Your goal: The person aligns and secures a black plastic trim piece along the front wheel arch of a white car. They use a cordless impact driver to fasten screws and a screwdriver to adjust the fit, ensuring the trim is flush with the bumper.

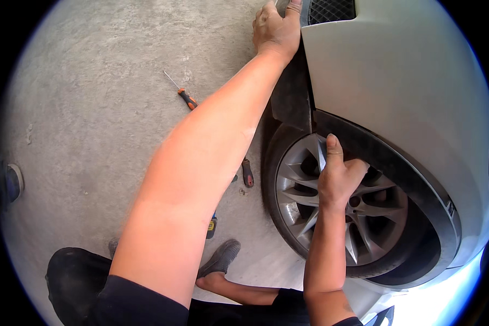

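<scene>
A pale silver car's front bumper (386,70) fills the right side, with the wheel (356,204) below it. My left hand (277,30) reaches far forward to the bumper's dark lower edge, beside a black mesh grille (331,10). Its thumb lies along the edge and its fingers bend round it, partly cut off by the frame. At the wheel, my right hand (339,179) has its fingers curled at the inner edge of the black wheel-arch trim (396,155), thumb up against it. Those fingertips are hidden. A black under-panel (290,98) hangs between the two hands.
On the concrete floor (108,98) lies an orange-and-black screwdriver (186,99), partly behind my left forearm. Another dark tool handle (248,173) lies near the tyre, and a blue-and-yellow tool (212,225) below it. A shoe (14,182) shows at the far left.
</scene>
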The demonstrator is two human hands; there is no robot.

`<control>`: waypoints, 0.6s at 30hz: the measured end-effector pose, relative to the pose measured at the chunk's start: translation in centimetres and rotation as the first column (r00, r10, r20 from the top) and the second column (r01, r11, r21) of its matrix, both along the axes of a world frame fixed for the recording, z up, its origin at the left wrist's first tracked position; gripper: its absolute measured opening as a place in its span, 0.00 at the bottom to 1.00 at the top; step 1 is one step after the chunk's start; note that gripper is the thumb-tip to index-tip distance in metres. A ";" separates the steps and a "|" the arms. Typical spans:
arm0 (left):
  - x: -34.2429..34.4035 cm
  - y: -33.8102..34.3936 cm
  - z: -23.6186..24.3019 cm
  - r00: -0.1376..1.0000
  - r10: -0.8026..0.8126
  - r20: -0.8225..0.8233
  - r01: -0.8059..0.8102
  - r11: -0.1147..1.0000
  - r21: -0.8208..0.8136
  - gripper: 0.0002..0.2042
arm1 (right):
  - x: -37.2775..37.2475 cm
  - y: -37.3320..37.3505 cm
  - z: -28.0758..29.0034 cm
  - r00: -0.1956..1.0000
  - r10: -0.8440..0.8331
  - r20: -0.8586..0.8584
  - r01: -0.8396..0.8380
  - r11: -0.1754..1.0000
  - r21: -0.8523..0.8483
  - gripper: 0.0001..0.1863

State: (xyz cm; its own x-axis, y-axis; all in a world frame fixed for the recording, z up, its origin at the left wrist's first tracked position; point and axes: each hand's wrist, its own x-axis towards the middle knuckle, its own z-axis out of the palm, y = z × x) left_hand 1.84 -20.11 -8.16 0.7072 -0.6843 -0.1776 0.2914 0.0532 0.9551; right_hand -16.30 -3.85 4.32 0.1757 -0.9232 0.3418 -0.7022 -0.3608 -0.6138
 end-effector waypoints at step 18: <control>-6.8 7.9 -0.8 0.593 -0.233 -0.770 0.150 0.972 -0.179 0.42 | -0.7 -0.1 -0.5 0.962 0.125 0.242 -0.151 0.985 0.089 0.25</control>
